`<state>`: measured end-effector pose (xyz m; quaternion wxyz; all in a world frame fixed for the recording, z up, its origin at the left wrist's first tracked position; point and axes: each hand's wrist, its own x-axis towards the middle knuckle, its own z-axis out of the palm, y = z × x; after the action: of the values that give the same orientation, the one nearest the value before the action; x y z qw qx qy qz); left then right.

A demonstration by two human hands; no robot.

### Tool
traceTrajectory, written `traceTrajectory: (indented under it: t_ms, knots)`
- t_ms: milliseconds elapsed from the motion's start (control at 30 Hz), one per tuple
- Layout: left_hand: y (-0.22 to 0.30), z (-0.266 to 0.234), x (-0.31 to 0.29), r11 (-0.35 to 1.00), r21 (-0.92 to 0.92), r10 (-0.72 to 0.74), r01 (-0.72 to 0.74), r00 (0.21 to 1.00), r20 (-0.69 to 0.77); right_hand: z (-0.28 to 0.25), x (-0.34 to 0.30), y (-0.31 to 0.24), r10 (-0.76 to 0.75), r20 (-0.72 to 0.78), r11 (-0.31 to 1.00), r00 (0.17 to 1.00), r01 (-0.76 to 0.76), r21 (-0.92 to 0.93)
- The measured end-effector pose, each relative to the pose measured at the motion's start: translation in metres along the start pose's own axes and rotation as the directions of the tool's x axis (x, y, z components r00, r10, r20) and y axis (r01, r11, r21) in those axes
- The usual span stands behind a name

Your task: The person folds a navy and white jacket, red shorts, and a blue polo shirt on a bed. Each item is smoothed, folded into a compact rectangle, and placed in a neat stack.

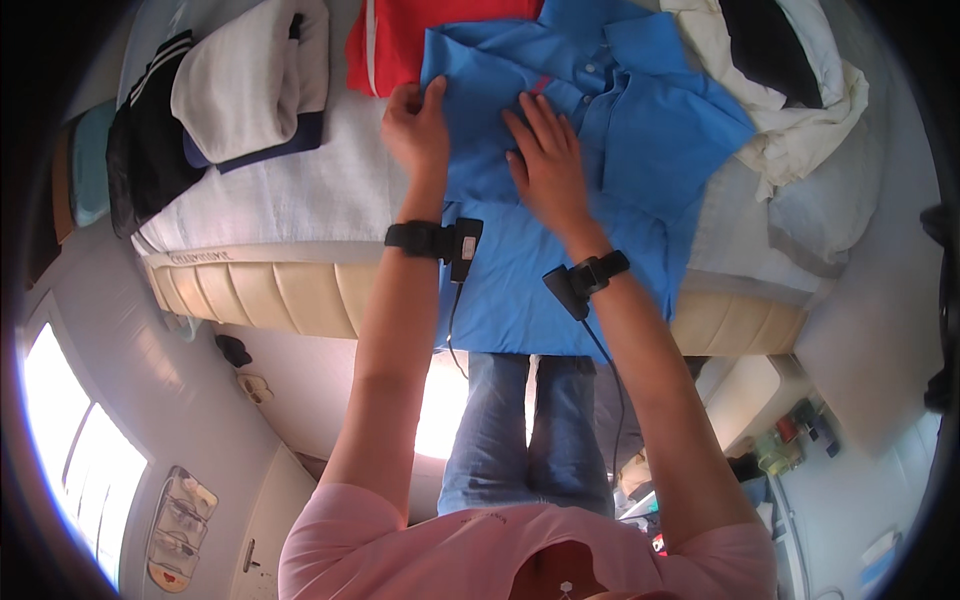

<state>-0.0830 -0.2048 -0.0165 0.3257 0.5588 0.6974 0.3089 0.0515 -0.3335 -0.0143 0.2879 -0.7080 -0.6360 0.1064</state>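
A blue short-sleeved collared shirt (625,150) lies spread on the bed, buttons up, its lower part hanging over the near edge. At the shirt's left side my left hand (418,130) pinches the blue cloth near the sleeve, thumb against curled fingers. My right hand (545,155) rests on the shirt's chest beside the button strip, fingers stretched out and palm down. Black straps with small boxes and cables sit on both my wrists.
A red garment (400,45) lies just beyond the shirt. Folded grey clothes (255,85) and a black striped garment (150,150) are at the left. White and black clothes (815,120) lie at the right. The bed's padded cream edge (270,298) runs before me.
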Motion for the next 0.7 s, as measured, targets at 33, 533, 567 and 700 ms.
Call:
traceTrajectory:
  t_ms: [33, 533, 567, 700]
  knots:
    - [-0.002, 0.001, -0.002, 0.999, -0.041, 0.009, -0.010, 0.999, -0.030, 0.001, 0.000, 0.001, -0.003, 0.014, 1.000, 1.000, 0.003, -0.014]
    - [0.032, 0.005, 0.044, 0.962, -0.007, 0.271, -0.271, 0.962, 0.035, -0.126, -0.016, 0.178, 0.766, -0.413, 0.640, 0.492, -0.524, 0.562]
    - [0.033, 0.004, 0.045, 0.961, 0.022, 0.274, -0.276, 0.959, 0.067, -0.127, -0.017, 0.180, 0.831, -0.334, 0.545, 0.444, -0.532, 0.648]
    - [0.037, -0.004, 0.048, 0.975, -0.118, 0.195, -0.189, 0.980, 0.035, -0.132, -0.019, 0.183, 0.781, -0.252, 0.582, 0.571, -0.521, 0.624]
